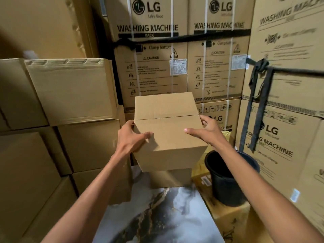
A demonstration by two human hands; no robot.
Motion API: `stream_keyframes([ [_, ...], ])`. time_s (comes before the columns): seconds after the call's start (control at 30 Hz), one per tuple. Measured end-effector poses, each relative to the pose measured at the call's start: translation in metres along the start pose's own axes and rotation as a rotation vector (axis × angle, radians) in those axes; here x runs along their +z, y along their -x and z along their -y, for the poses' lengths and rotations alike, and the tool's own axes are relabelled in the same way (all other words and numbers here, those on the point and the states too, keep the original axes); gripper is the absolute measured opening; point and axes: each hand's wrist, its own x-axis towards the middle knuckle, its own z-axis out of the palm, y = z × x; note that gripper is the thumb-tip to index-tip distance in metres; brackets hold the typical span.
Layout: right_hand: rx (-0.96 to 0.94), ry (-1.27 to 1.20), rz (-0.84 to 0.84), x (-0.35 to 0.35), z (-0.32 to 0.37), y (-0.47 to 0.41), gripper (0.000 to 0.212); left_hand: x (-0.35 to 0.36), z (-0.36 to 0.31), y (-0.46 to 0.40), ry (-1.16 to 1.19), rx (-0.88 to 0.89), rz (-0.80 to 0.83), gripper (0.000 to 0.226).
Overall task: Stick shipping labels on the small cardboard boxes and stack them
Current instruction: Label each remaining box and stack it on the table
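A small plain cardboard box (166, 127) is in the middle of the view, its top flaps closed along a seam. No label shows on its visible faces. My left hand (131, 137) grips its left side with the thumb on top. On the right edge my right hand (205, 130) holds it, thumb lying across the top. It sits over a second small box (171, 178), whose front face shows just below it; whether the two touch is unclear.
Large washing-machine cartons (154, 55) form the back and right walls. Plain cartons (70, 92) are stacked on the left. A black bucket (226, 178) stands on yellow boxes (228, 216) to the right. A marbled surface (157, 216) lies below my arms.
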Motion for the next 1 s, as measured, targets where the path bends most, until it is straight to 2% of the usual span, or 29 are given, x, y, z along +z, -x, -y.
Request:
stream_keyframes([
  [0.13,0.003,0.054,0.015,-0.004,-0.003,-0.037,0.119,0.015,0.0,-0.035,0.033,-0.059,-0.016,0.085],
  [0.43,0.029,0.135,0.044,-0.007,-0.014,-0.132,0.117,0.058,0.005,-0.11,0.04,-0.067,-0.069,0.079],
  [0.6,0.098,0.136,0.064,-0.003,-0.038,-0.183,0.14,0.077,0.005,-0.145,0.007,-0.092,-0.074,0.08],
  [0.67,0.123,0.126,0.096,-0.002,-0.059,-0.211,0.141,0.083,0.007,-0.159,-0.016,-0.118,-0.072,0.082],
  [0.87,0.143,0.098,0.089,-0.003,-0.052,-0.235,0.123,0.095,-0.003,-0.195,-0.04,-0.202,-0.04,0.073],
  [1.0,0.115,0.176,0.061,-0.008,-0.02,-0.244,0.079,0.094,-0.007,-0.219,-0.002,-0.23,-0.06,0.033],
])
